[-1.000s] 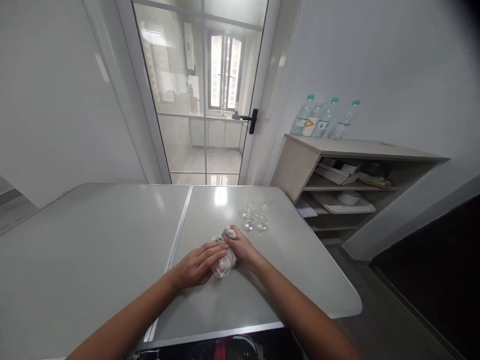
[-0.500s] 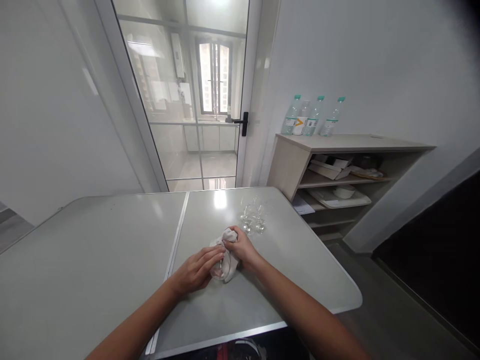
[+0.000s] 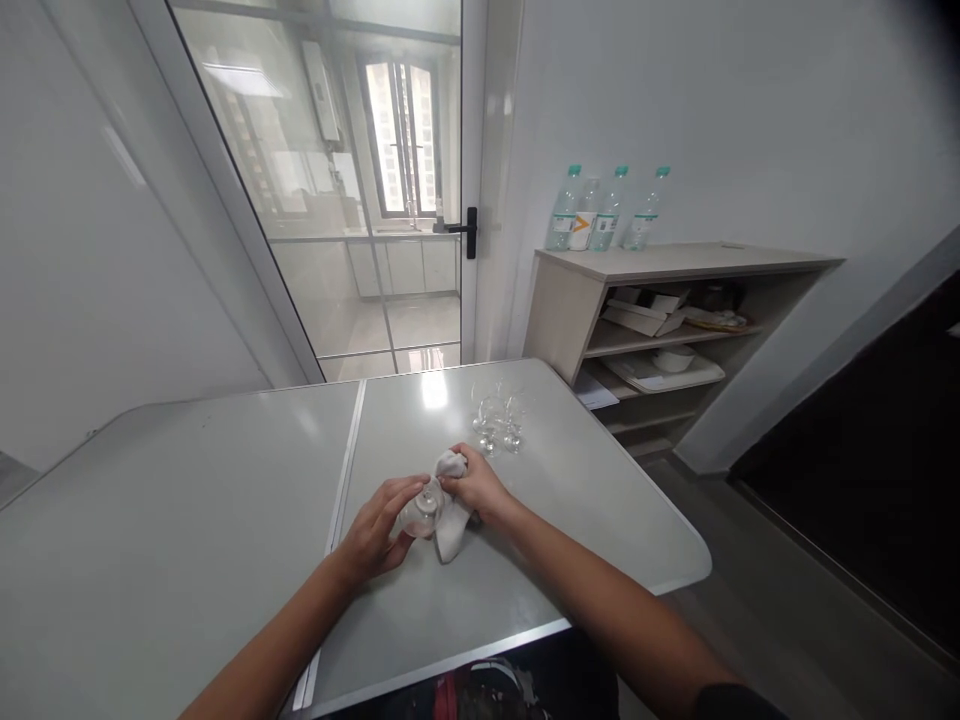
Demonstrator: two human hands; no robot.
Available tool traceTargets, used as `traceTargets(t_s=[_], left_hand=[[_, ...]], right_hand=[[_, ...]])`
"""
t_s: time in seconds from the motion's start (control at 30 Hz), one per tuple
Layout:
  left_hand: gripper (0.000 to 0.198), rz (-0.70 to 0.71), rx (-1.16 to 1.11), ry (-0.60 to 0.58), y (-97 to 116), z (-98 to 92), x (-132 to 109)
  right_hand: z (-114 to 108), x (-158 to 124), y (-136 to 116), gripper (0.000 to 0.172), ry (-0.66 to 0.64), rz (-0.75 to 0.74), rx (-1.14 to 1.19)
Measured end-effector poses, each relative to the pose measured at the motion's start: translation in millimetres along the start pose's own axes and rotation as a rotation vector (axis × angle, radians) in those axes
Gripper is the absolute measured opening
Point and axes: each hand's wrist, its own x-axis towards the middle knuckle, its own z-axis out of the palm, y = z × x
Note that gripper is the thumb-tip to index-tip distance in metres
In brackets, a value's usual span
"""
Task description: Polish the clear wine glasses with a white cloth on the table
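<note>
My left hand (image 3: pixel 381 528) is curled around the bowl of a clear stemmed glass (image 3: pixel 421 518), which lies tilted with its mouth toward me. A white cloth (image 3: pixel 451 525) is bunched in my right hand (image 3: pixel 476 483), pressed at the far end of the glass; the fingers and cloth hide that end. The cloth's loose tail hangs down beside the bowl. Just beyond my right hand, several clear glasses (image 3: pixel 489 440) stand close together on the grey table (image 3: pixel 585 500).
A light wooden shelf unit (image 3: pixel 570 300) stands past the table's right corner, with several plastic bottles (image 3: pixel 606 215) on top and boxes and a tray (image 3: pixel 697 372) inside. Behind the table is a glass door (image 3: pixel 390 270) with a black handle. A metal strip (image 3: pixel 349 455) crosses the tabletop.
My left fingers have shifted from over the cloth to the side of the bowl, so more of the glass shows. The cloth's tail hangs straighter. The view has turned slightly.
</note>
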Motion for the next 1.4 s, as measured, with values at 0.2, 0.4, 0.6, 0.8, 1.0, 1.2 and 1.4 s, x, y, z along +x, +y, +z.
traceTargets(t_s=[0.2, 0.4, 0.6, 0.8, 1.0, 1.2, 1.4], left_hand=[[0.065, -0.054, -0.044, 0.041, 1, -0.9, 3], [0.067, -0.114, -0.089, 0.029, 7, 0.8, 2], [0.069, -0.356, -0.167, 0.239, -1, 0.9, 1], [0.062, -0.579, -0.065, 0.382, -6, -3.8, 8], [0.061, -0.690, -0.084, 0.361, -9, -3.3, 10], [0.059, -0.751, -0.111, 0.309, -10, 2.4, 11], [0.057, -0.759, -0.133, 0.251, -9, 5.2, 11]], right_hand=[[3, -2, -5, 0.045, -0.096, 0.005, 0.086], [3, -3, 4, 0.047, -0.115, 0.018, -0.010], [1, -7, -9, 0.049, 0.072, -0.215, -0.295], [7, -18, -26, 0.024, 0.022, -0.615, -0.559], [6, -26, -26, 0.045, -0.307, -0.586, -0.941], [15, -36, -15, 0.071, -0.470, -0.640, -1.351], [21, -38, -9, 0.055, -0.533, -0.694, -1.423]])
